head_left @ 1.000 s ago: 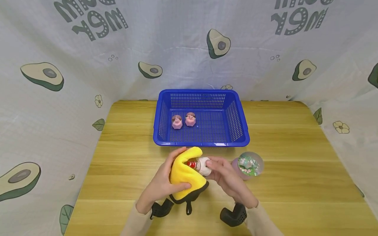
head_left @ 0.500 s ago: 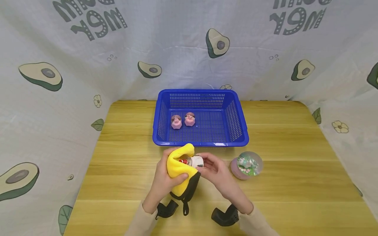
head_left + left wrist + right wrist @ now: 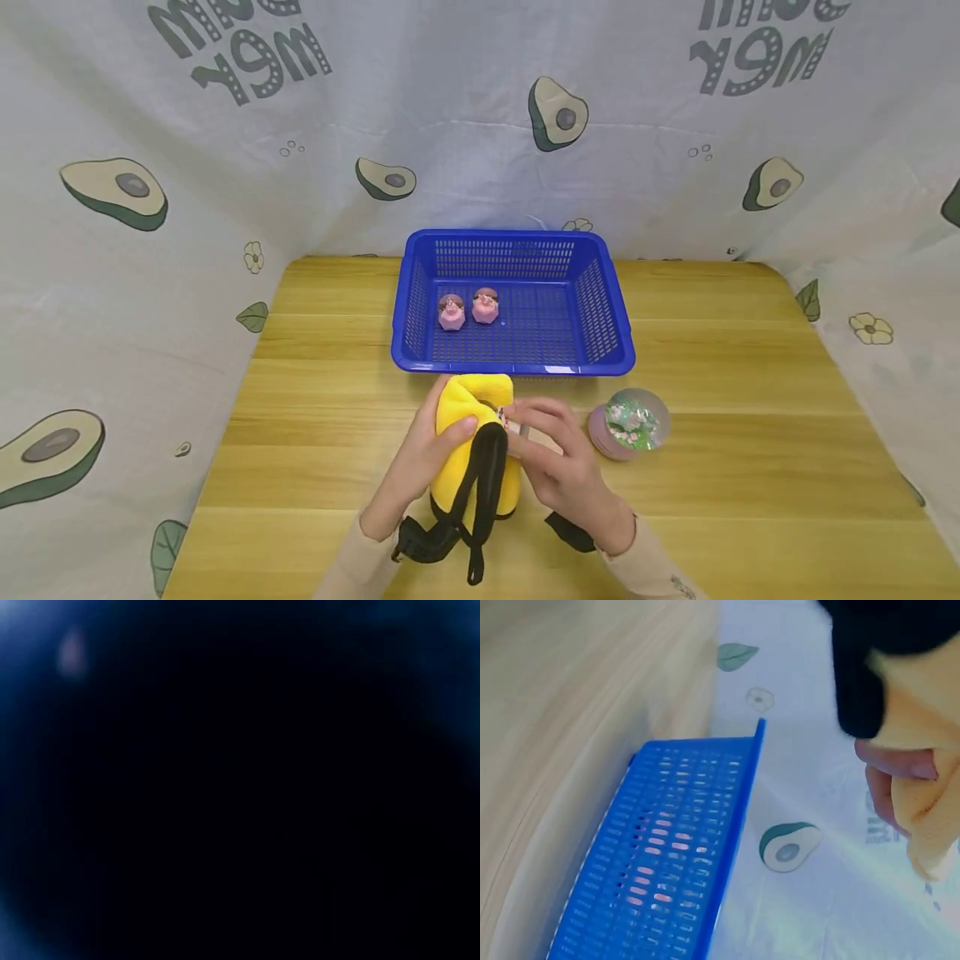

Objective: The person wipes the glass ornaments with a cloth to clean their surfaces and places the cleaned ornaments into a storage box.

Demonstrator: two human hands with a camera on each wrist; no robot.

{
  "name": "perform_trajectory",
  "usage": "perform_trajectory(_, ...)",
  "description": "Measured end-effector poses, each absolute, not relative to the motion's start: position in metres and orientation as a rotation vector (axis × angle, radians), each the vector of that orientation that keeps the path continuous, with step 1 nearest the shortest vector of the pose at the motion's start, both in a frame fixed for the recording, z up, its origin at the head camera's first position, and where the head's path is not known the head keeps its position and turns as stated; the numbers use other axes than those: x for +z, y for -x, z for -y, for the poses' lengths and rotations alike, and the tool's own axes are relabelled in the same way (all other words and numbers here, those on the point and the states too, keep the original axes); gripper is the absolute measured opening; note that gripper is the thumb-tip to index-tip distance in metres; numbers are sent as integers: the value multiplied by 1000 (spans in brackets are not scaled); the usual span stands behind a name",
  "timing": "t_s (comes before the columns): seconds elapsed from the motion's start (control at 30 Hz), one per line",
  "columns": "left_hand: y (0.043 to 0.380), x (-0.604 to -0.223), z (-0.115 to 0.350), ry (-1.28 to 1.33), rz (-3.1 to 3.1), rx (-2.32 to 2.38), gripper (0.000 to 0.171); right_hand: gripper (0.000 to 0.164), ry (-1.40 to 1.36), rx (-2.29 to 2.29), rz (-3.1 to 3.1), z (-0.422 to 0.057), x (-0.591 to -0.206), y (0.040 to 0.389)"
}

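Note:
In the head view, a yellow cleaning cloth (image 3: 474, 392) with black trim and a hanging loop is bunched before the basket. My left hand (image 3: 422, 454) grips its left side, thumb across the front. Tucked into the cloth's folds is a small snow globe (image 3: 514, 427) with a white base, mostly hidden by cloth and fingers. My right hand (image 3: 566, 462) pinches it from the right with curled fingers. The right wrist view shows the cloth (image 3: 922, 705) with left-hand fingers (image 3: 904, 761) behind it. The left wrist view is almost wholly dark.
A blue basket (image 3: 513, 367) stands behind the hands, holding two small pink snow globes (image 3: 452, 314). To the right of my right hand, a larger snow globe (image 3: 630, 423) with a lilac base sits on the wooden table (image 3: 750, 467). A printed avocado curtain (image 3: 465, 100) surrounds the table.
The cloth has been turned and folded over, so its black edge and loop now hang in front. The snow globe's white base, plain before, is mostly covered. The basket stays put.

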State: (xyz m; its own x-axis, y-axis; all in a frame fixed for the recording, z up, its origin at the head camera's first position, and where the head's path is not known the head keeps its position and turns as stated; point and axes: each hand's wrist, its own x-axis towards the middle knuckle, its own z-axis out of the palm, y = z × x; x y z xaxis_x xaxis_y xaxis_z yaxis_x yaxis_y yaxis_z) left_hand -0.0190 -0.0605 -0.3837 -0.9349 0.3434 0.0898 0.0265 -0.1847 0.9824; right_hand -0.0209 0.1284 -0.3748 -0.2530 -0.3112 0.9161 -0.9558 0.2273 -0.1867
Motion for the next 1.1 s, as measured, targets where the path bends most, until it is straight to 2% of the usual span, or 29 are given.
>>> perform_trajectory(0.27, 20, -379, 59, -413, -1798, 2218, 45, 13, -1181, 1092, 1704, -131, -374, 20)
perform_trajectory(0.47, 19, -377, 57, -556, -1983, 2236, 40, 34, -1062, 1424, 1789, -133, -385, 15)
perform_trajectory(0.67, 21, -376, 54, -788, -2195, 2249, 41, 44, -861, 1950, 1903, -137, -381, 6)
perform_trajectory(0.9, 24, -375, 53, -1133, -2326, 2212, 42, 42, -720, 2391, 1890, -145, -371, 7)
perform_trajectory(1.1, 28, -372, 54, -1433, -2444, 2059, 42, 25, -493, 2707, 1988, -149, -364, 10)
